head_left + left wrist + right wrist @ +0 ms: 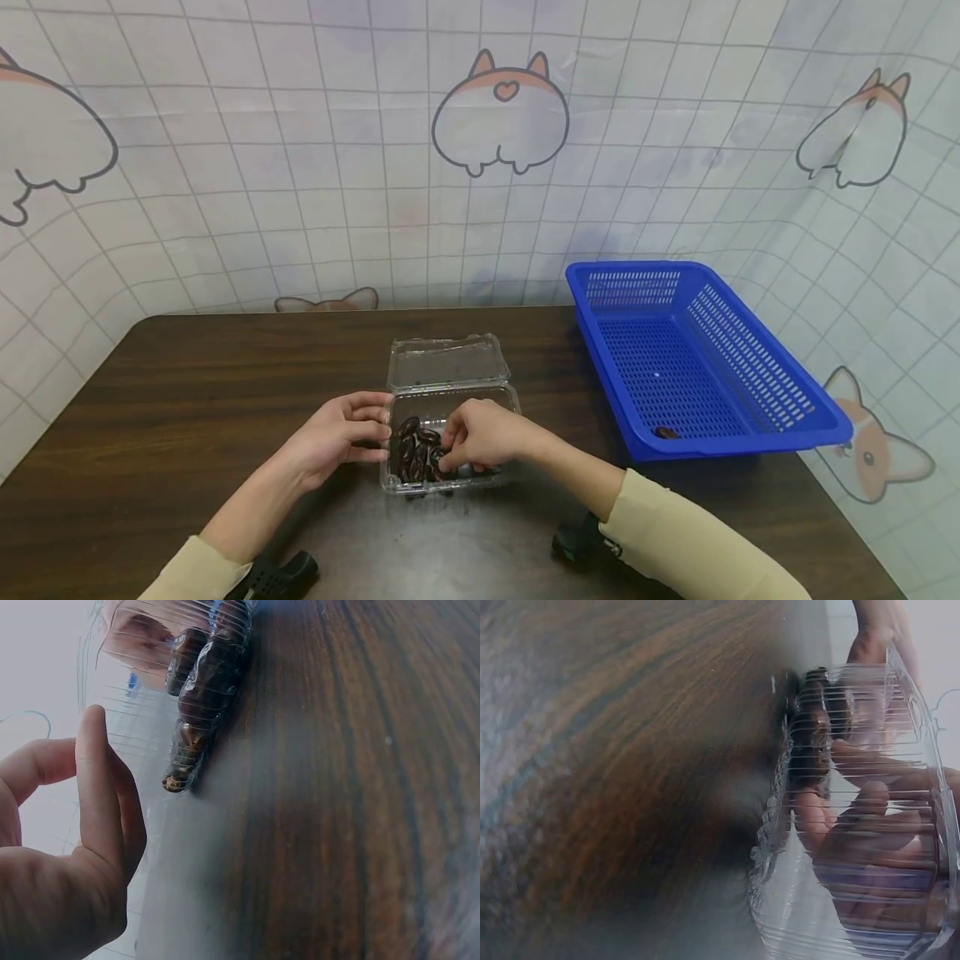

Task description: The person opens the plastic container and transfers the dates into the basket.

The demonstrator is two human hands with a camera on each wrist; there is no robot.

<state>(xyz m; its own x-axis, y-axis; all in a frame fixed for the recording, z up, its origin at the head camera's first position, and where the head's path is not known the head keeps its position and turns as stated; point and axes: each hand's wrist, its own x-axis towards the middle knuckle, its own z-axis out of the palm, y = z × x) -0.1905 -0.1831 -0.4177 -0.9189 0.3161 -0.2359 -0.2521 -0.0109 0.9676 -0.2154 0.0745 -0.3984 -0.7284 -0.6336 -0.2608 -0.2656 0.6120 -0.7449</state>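
Observation:
A clear plastic clamshell box (450, 400) stands on the table with its lid tilted back. Dark brown, glossy dates (417, 454) lie mostly in its left half. My left hand (341, 437) is at the box's left wall, fingers spread and fairly straight, fingertips touching or almost touching the plastic. Inside the box, my right hand (483, 435) has its thumb and fingers bent down at the dates. Through the ribbed wall in the right wrist view, fingertips (814, 814) pinch at a date (808, 754); its outline is partly hidden. More dates (206, 679) show in the left wrist view.
A blue plastic basket (611, 375) with slotted walls stands to the right of the box, at the table's right side. One date (665, 432) lies in its near corner. The dark wooden table (187, 400) meets a patterned cloth wall (487, 225) at the back.

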